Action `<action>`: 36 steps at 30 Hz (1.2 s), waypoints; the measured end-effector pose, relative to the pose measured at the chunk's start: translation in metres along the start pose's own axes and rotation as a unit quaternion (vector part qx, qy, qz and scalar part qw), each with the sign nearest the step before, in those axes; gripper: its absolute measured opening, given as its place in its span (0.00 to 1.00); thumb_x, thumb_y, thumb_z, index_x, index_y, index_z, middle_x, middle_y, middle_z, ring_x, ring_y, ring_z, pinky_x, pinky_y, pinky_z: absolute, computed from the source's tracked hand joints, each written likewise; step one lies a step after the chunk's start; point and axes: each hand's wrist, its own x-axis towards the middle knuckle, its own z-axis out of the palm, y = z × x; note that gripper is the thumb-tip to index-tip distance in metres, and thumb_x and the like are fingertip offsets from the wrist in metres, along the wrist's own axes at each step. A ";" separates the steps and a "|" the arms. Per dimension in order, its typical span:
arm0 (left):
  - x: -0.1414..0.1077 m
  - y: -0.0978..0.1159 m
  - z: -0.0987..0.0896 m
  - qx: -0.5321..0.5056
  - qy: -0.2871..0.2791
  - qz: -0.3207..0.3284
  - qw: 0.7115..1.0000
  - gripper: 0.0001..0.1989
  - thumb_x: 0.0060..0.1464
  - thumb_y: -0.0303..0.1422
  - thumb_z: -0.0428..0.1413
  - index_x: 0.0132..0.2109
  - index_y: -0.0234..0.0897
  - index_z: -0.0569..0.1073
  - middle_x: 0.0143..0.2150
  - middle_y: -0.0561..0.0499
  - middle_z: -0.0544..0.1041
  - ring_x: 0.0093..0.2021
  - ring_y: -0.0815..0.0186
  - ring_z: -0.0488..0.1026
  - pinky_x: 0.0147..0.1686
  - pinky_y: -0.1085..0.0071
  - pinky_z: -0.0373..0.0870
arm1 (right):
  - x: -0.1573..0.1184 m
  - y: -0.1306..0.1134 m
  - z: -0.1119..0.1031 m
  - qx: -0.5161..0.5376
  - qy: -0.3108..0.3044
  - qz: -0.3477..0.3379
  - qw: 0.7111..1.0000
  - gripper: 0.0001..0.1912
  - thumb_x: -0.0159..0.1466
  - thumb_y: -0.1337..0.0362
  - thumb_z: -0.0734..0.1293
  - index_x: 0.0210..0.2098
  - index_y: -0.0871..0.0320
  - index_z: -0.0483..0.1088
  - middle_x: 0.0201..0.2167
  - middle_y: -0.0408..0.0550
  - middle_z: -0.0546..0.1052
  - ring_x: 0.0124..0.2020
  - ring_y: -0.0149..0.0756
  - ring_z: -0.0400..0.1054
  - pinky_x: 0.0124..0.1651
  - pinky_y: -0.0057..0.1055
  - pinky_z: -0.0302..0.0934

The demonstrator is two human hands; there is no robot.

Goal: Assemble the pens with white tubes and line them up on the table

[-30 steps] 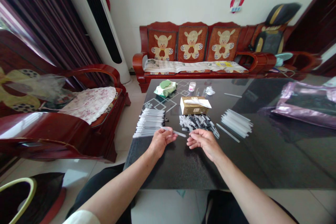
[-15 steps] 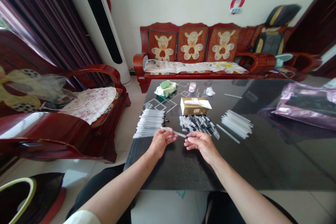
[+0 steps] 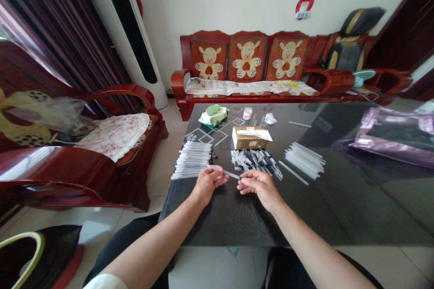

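Both hands hold one slim white pen (image 3: 232, 174) above the near part of the dark table. My left hand (image 3: 209, 183) is closed around its left part. At the pen's right end, the fingertips of my right hand (image 3: 257, 185) pinch a small dark tip, partly hidden by the fingers. Left of my left hand lies a row of white pens (image 3: 191, 160) with dark ends. Beyond my right hand sits a heap of small clear and black pen parts (image 3: 256, 161). Farther right is a stack of white pen tubes (image 3: 305, 160), with one loose tube (image 3: 294, 173) beside it.
A tissue box (image 3: 251, 138) stands behind the heap. Farther back are a green wipes pack (image 3: 213, 115), a small cup (image 3: 247, 113), crumpled tissue (image 3: 270, 118) and a single tube (image 3: 299, 124). A purple-edged plastic bag (image 3: 369, 140) lies at the table's right.
The hands keep their hold on the pen, almost unmoved. The dark tip at its right end is now more covered by my right fingers. The view has shifted slightly.
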 end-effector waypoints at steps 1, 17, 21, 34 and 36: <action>0.000 0.000 0.000 0.001 0.000 0.003 1.000 0.09 0.47 0.27 0.61 0.36 0.30 0.70 0.29 0.47 0.77 0.31 0.64 0.77 0.33 0.72 0.75 | 0.000 0.000 0.000 0.001 0.001 -0.002 1.000 0.14 0.49 0.63 0.73 0.32 0.64 0.71 0.25 0.50 0.78 0.26 0.38 0.74 0.28 0.32 0.70; -0.003 0.001 0.003 0.011 -0.017 0.014 1.000 0.12 0.45 0.30 0.63 0.36 0.31 0.70 0.31 0.46 0.77 0.33 0.63 0.77 0.35 0.71 0.74 | 0.002 0.003 0.000 0.003 0.009 -0.004 1.000 0.15 0.48 0.62 0.74 0.31 0.64 0.70 0.25 0.51 0.78 0.25 0.39 0.74 0.27 0.32 0.70; -0.003 0.000 0.003 0.013 -0.026 0.022 0.999 0.12 0.45 0.30 0.63 0.36 0.31 0.70 0.31 0.47 0.77 0.33 0.63 0.77 0.36 0.70 0.74 | 0.001 0.003 0.000 0.001 0.017 -0.004 1.000 0.14 0.49 0.62 0.73 0.32 0.65 0.70 0.25 0.52 0.78 0.24 0.39 0.74 0.26 0.31 0.69; -0.005 -0.001 0.004 0.025 -0.051 0.055 0.997 0.13 0.45 0.31 0.63 0.37 0.31 0.70 0.33 0.46 0.77 0.34 0.63 0.77 0.37 0.67 0.73 | -0.001 0.002 0.003 -0.038 0.023 0.004 0.999 0.15 0.55 0.57 0.69 0.30 0.65 0.69 0.21 0.50 0.76 0.19 0.36 0.72 0.20 0.29 0.67; -0.004 -0.001 0.004 0.026 -0.046 0.052 0.997 0.13 0.44 0.31 0.63 0.37 0.31 0.70 0.33 0.46 0.77 0.34 0.63 0.77 0.37 0.68 0.73 | -0.002 0.000 0.004 -0.051 0.024 0.009 0.998 0.17 0.56 0.54 0.68 0.29 0.65 0.69 0.21 0.51 0.75 0.18 0.35 0.71 0.19 0.29 0.66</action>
